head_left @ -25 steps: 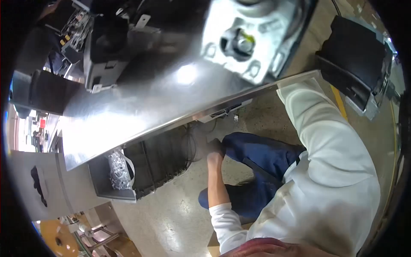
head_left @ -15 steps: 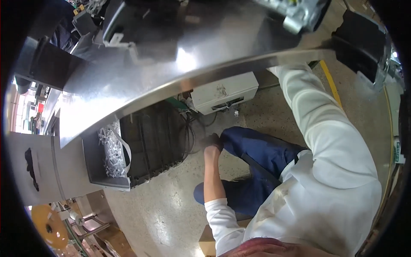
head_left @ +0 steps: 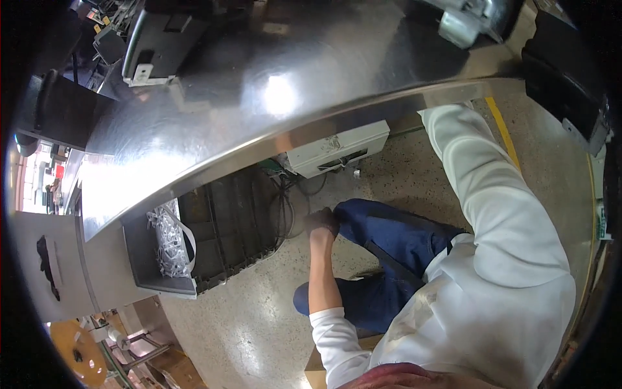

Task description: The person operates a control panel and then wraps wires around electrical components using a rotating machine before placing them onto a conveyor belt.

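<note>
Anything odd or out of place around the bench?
Small pale scrap, apparently dropped on the floor beside the smudged white box. Dark cables dangle untidily nearby. No spill evident.

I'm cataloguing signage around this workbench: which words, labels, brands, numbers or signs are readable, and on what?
No text is readable.
Green-and-white item, right edge: any print is too small and blurred.
White box under the metal table: dark marks, no legible lettering.
</note>
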